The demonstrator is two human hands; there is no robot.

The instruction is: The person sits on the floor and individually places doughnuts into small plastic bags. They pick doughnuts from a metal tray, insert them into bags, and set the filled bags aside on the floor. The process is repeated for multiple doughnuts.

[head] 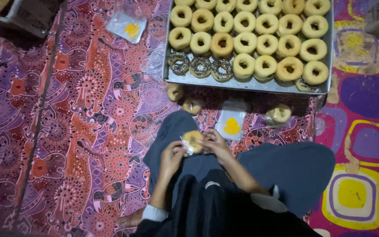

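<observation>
1. Your left hand [170, 159] and right hand [214, 144] meet over your lap, both closed on the same doughnut in a clear plastic wrapper [192, 141]. The left fingers curl under and behind it; the right fingertips pinch its far edge.
2. Judging from this grip, the wrapping goes best if you keep the left hand as the steady support and let only the right fingers work the plastic, so the glaze is not pressed or smeared.
3. Hold the doughnut flat rather than on edge, so it cannot slip out of the open side.
4. The doughnut is round and pale golden, with a lighter ring of glaze and a small centre hole, and the film over it catches the light. Whether the wrapper is sealed cannot be told.
5. It sits above your dark-clothed knees, well apart from the metal tray [251, 83] of glazed and chocolate-sprinkled doughnuts ahead of you.
6. Between you and the tray, on the patterned cloth [80, 109], lie three wrapped doughnuts [192, 105] and an empty clear bag with a yellow mark [231, 124]; another such bag [127, 25] lies farther off.
</observation>
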